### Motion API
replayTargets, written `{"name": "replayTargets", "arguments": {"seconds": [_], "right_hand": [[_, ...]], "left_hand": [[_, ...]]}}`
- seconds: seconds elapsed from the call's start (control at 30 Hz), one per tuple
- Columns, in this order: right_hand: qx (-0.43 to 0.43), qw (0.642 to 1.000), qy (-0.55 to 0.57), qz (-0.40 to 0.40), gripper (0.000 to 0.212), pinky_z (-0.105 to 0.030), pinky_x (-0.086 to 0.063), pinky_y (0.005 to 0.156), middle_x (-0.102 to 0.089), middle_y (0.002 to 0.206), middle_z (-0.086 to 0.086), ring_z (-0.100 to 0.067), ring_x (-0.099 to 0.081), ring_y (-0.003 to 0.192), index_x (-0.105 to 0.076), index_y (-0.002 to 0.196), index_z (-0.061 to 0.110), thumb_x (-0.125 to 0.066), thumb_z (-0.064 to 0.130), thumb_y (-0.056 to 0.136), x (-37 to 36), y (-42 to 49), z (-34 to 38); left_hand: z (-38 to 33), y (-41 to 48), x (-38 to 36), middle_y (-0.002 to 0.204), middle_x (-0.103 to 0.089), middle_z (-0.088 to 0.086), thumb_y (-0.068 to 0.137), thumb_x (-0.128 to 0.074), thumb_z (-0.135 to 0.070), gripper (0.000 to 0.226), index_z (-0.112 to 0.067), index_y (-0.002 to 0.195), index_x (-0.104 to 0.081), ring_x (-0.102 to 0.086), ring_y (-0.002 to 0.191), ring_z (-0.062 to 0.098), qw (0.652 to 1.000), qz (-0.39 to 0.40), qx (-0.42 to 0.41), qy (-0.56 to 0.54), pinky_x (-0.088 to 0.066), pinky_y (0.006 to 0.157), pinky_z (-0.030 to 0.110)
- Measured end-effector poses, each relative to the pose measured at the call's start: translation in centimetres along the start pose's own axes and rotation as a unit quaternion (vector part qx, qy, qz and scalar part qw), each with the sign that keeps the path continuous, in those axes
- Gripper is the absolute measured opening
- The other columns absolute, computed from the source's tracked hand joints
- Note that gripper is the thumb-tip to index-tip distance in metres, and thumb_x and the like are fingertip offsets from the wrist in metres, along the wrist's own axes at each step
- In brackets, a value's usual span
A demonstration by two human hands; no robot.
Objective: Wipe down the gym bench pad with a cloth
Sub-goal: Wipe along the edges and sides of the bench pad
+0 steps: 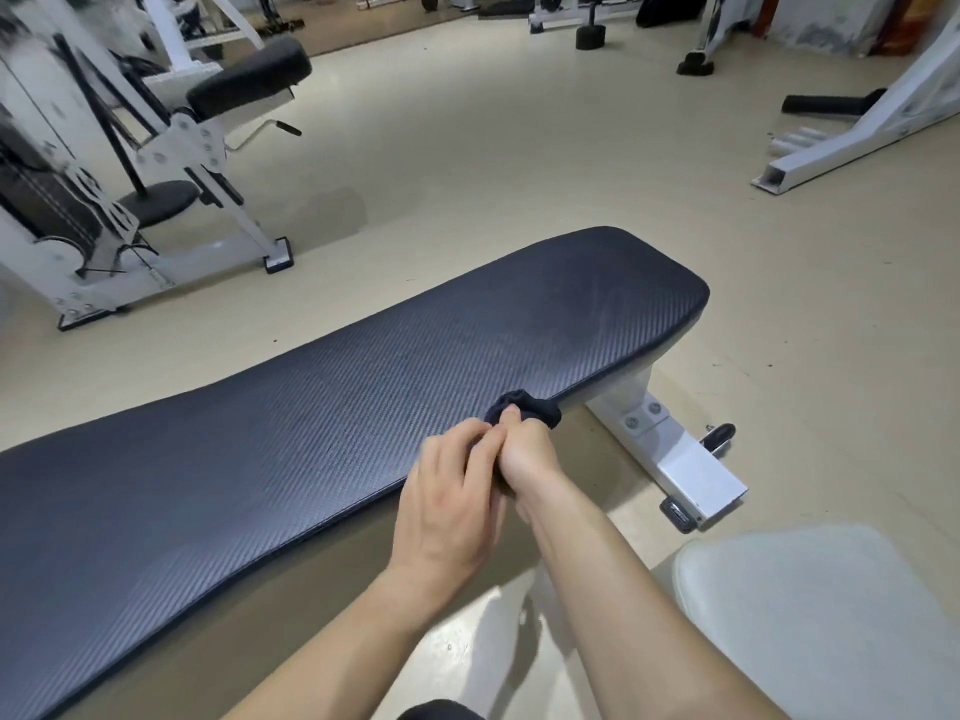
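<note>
A long dark blue bench pad (332, 418) with a ribbed texture runs from lower left to upper right across the head view. A small dark cloth (524, 403) is bunched at the pad's near edge. My right hand (527, 454) is fisted around the cloth, which sticks out above the fingers. My left hand (449, 506) presses against the right hand from the left, its fingertips on the cloth too. Most of the cloth is hidden inside the hands.
The bench's white steel foot (685, 465) sticks out to the right on the beige floor. A white weight machine (130, 200) with a black seat stands at the left. A pale cushion (810, 615) lies lower right. More white frames (857, 132) stand far right.
</note>
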State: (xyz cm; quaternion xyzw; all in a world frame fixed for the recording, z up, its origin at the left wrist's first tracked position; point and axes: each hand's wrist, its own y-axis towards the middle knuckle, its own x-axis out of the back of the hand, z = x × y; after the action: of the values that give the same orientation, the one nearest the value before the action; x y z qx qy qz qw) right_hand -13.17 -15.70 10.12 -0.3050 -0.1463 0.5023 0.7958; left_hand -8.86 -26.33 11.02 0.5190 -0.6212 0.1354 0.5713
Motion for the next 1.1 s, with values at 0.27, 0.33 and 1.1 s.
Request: {"name": "replayTargets", "arguments": {"seconds": [0.27, 0.33, 1.1], "right_hand": [[0.055, 0.992, -0.044, -0.106, 0.019, -0.042, -0.052, 0.087, -0.068, 0.111, -0.012, -0.033, -0.064, 0.1, -0.058, 0.104, 0.006, -0.053, 0.022, 0.096, 3.0, -0.8, 1.8], [0.146, 0.959, -0.103, -0.221, 0.028, -0.038, -0.046, 0.093, -0.067, 0.118, -0.011, -0.034, -0.06, 0.112, -0.059, 0.12, 0.006, -0.048, 0.019, 0.098, 3.6, -1.0, 1.3], [0.273, 0.652, -0.697, -0.12, 0.065, -0.044, -0.001, 0.124, 0.007, 0.168, -0.006, -0.023, 0.005, 0.154, -0.005, 0.16, 0.019, -0.015, 0.05, 0.104, 2.8, 14.8, 15.7]], "left_hand": [[-1.9, -2.1, -1.2, 0.105, -0.076, -0.011, 0.09, -0.054, -0.033, 0.037, -0.036, 0.126, -0.061, -0.07, 0.095, 0.016, 0.965, 0.098, 0.223, -0.1, -0.052, 0.084, 0.035], [-3.1, -0.6, -1.4, 0.128, -0.068, -0.011, 0.094, -0.054, -0.029, 0.056, -0.03, 0.149, -0.045, -0.064, 0.112, 0.015, 0.967, 0.092, 0.2, -0.131, -0.049, 0.093, 0.035], [4.1, 13.4, 2.7, 0.135, -0.062, -0.02, 0.085, -0.051, -0.016, 0.027, -0.032, 0.097, -0.069, -0.058, 0.121, 0.009, 0.988, 0.024, 0.118, -0.1, -0.045, 0.096, 0.03]]}}
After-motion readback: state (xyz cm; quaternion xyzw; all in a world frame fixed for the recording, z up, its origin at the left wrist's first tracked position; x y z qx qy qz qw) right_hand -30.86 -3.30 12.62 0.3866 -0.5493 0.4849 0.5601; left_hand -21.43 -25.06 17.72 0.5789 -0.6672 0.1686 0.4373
